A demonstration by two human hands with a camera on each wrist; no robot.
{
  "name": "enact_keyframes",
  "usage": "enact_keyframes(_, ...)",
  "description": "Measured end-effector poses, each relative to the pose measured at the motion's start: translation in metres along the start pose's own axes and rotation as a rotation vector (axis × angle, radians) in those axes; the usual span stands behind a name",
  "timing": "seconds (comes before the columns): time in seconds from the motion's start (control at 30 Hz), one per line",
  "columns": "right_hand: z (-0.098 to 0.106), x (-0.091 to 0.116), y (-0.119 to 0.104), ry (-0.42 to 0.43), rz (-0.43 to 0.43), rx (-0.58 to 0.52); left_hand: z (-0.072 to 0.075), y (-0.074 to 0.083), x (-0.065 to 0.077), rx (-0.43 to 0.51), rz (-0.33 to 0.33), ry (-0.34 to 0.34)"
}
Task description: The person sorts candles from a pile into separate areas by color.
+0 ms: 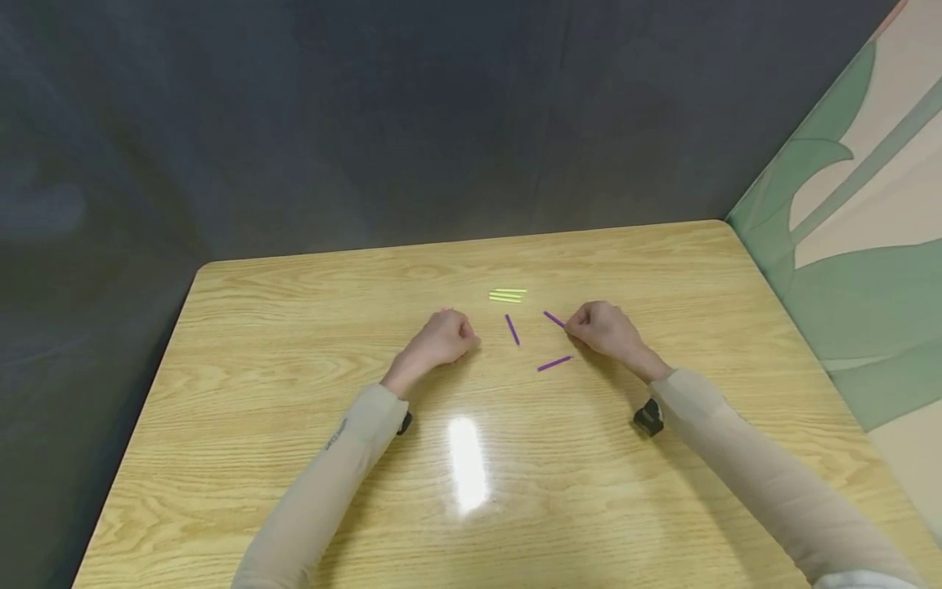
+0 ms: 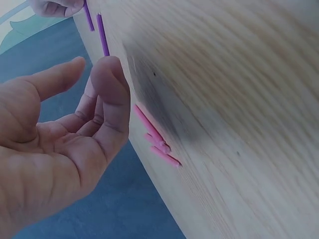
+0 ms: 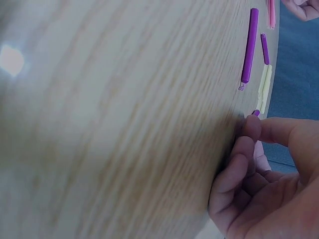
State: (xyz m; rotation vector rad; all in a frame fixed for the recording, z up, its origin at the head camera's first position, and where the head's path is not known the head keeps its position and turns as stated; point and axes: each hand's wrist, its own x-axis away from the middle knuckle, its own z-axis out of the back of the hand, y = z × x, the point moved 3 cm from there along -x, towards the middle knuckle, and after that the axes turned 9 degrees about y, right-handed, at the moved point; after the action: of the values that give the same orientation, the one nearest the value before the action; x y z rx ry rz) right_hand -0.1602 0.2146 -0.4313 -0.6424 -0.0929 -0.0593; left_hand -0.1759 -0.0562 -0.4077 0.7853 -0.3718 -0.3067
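Note:
My right hand (image 1: 603,329) pinches the near end of a purple stick (image 1: 553,318) between thumb and index finger, low over the table. In the right wrist view only a short tip of that stick (image 3: 256,113) shows past the fingers. A second purple stick (image 1: 554,363) lies just in front of this hand, and a third (image 1: 512,330) lies between the two hands. My left hand (image 1: 444,338) holds nothing; in the left wrist view its thumb stands apart from the loosely curled fingers. Several pink sticks (image 2: 149,124) lie beside it, mostly hidden behind it from above.
Yellow sticks (image 1: 506,296) lie side by side farther back on the wooden table (image 1: 294,327). A dark cloth (image 1: 441,123) hangs behind the table's rear edge. Along the right side runs a leaf-patterned surface (image 1: 868,303). Light glares off the tabletop near the front middle.

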Motion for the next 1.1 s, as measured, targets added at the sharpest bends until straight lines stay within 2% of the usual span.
enact_keyframes(0.2, 0.000, -0.002, 0.001, 0.010, 0.019, 0.001, -0.005, 0.008, -0.006, -0.069, -0.009, 0.005)
enact_keyframes(0.37, 0.000, -0.001, 0.001, 0.007, 0.026, -0.013, -0.009, 0.011, -0.007, -0.050, 0.014, -0.016)
enact_keyframes(0.57, 0.002, 0.000, 0.000, 0.001, 0.025, -0.041, -0.013, 0.012, -0.007, -0.076, -0.010, -0.029)
enact_keyframes(0.7, 0.003, 0.001, 0.001, -0.006, 0.029, -0.064, -0.015, 0.012, -0.006, -0.067, -0.016, -0.058)
enact_keyframes(0.83, 0.006, 0.002, 0.001, -0.024, 0.023, -0.097, -0.018, 0.013, -0.006, -0.020, -0.009, -0.116)
enact_keyframes(1.0, 0.008, 0.003, 0.000, -0.088, 0.019, -0.161, -0.021, 0.014, -0.005, -0.029, -0.004, -0.193)
enact_keyframes(1.1, 0.009, 0.005, -0.001, -0.129, 0.035, -0.176, -0.022, 0.014, -0.004, -0.024, 0.002, -0.203)
